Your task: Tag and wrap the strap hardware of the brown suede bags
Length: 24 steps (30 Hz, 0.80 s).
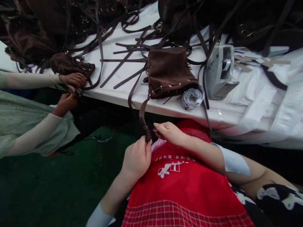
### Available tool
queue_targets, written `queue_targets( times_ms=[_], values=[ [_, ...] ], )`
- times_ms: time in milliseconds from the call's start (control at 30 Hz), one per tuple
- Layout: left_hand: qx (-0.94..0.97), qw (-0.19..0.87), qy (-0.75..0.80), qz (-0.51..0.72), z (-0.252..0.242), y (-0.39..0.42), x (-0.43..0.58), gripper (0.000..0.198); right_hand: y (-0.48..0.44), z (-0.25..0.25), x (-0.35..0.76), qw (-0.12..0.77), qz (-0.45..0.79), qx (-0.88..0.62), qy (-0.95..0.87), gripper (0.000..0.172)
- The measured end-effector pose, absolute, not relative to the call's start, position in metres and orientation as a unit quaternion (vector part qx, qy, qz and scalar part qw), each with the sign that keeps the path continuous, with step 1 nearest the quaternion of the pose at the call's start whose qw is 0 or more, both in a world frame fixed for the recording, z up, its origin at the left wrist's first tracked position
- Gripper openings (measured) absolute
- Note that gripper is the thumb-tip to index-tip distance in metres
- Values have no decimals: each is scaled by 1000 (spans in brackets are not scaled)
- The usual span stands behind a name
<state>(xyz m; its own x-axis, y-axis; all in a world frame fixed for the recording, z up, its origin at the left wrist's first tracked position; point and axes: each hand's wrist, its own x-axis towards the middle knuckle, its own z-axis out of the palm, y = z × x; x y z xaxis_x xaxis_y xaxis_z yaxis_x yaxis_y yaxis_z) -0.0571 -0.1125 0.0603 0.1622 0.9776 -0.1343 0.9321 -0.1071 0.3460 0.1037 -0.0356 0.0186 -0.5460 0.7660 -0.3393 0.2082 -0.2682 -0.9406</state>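
A brown suede drawstring bag (169,69) with gold eyelets lies on the white-covered table. From its side a brown strap (142,113) runs down over the table edge to a buckle or keeper (147,134). My left hand (136,157) is closed on the strap end just below that buckle. My right hand (169,132) is pinched beside the strap, around a small dark tool with a bit of red and blue; most of it is hidden in the fingers. A rolled grey plastic-wrapped coil (191,98) sits against the bag's lower right corner.
At left, a co-worker's hands (72,83) work on another brown bag (66,64). Loose straps (127,60) spread across the table (113,91). A grey tape dispenser (220,72) stands right of the bag, before white paper stacks (248,85). More brown bags pile up behind.
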Motion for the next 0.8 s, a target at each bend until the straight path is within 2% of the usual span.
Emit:
queue_targets(
  times_ms=[300,600,667,767,800],
  values=[
    [742,188,642,38,60,-112,-55,24,-35,21,100,188,686,-430,-557,57],
    [740,209,635,74,60,-111,-58,27,-37,20,105,189,713,-417,-531,61],
    [737,228,628,103,59,-109,-61,29,-39,23,112,173,696,-417,-558,53],
    [719,264,624,151,57,-106,-64,31,-44,30,130,149,613,-436,-642,21],
    [712,274,626,162,56,-105,-66,32,-45,33,139,154,582,-445,-663,15]
  ],
)
